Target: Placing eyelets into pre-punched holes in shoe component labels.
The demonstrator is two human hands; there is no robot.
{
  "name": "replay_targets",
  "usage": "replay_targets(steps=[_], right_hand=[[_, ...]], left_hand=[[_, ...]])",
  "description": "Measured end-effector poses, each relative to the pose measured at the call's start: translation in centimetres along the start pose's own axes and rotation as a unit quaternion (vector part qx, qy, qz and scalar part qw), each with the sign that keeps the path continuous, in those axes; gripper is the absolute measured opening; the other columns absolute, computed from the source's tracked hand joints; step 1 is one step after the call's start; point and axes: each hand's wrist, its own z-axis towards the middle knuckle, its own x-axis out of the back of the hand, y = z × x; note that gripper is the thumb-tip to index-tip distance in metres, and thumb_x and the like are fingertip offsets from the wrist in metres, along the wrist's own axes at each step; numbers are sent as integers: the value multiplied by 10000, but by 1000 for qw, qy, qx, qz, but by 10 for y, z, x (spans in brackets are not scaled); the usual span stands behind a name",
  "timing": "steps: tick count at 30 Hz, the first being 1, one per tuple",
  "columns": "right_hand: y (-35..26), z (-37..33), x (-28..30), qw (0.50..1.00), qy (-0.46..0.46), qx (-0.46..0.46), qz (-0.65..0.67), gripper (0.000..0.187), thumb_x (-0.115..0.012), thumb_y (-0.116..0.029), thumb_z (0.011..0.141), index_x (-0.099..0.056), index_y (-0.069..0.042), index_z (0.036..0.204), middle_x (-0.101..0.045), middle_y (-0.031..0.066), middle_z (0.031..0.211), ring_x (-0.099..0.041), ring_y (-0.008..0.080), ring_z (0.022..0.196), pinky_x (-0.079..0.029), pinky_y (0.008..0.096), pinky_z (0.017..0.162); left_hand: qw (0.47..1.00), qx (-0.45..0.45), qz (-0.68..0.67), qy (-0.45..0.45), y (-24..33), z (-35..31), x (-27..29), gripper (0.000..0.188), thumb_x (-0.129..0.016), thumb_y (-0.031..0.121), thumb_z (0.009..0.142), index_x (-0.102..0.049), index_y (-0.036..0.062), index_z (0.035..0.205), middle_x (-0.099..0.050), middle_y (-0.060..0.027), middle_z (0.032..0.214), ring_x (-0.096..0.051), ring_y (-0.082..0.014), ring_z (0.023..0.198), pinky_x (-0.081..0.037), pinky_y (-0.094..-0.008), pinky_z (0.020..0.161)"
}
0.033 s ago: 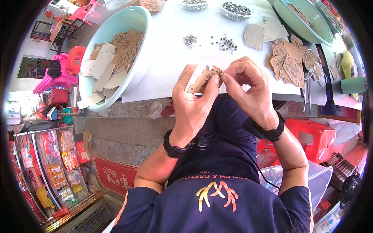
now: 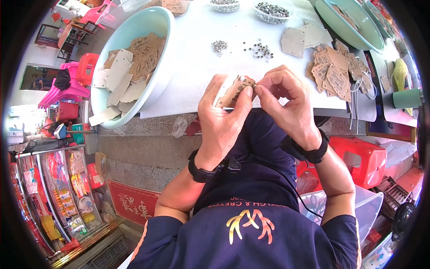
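2 hands meet above the white table, close to its near edge. The left hand grips a brown card firmly, its thumb pressed across the printed face and its fingers behind; a small white round piece sits near the card's top. The right hand has its thumb and index finger drawn together at the card's right edge; whether they have closed on the card, on a tiny piece or on nothing, I cannot tell.

Set against the earlier picture, I find no visible change: hands and card keep the same pose, so the handwork looks to be at the same fine pinch, no further along.

Beyond the hands, at the white table's middle, lie 2 little heaps: silvery bits and dark round bits. Toward the white table's right edge are pale cards and a brown pile. At the white table's left end, a green basin holds more cards.
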Motion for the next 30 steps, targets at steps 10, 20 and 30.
replay_targets(steps=[10,20,30], right_hand=[[1,0,-3,1000,4,-13,11,88,-712,-52,803,-628,-29,822,-593,29,770,-532,94,623,-459,233,541],[2,0,-3,1000,0,-9,2,84,-708,-49,802,-629,-32,823,-591,23,763,-528,92,624,-455,233,543],[1,1,-6,999,8,-40,23,86,-701,-65,814,-632,-32,854,-595,22,782,-521,86,653,-462,234,576]], left_hand=[[999,19,-25,-7,1,0,1,105,-618,-4,896,-615,-31,997,-579,-36,911,-577,-63,772,-487,-213,646],[1000,20,-17,-7,0,1,2,103,-622,-6,899,-613,-27,1000,-592,-35,920,-585,-64,790,-496,-214,661],[1000,13,-8,-14,3,2,2,115,-615,-16,898,-611,-27,1013,-590,-34,926,-590,-74,806,-498,-218,687]])
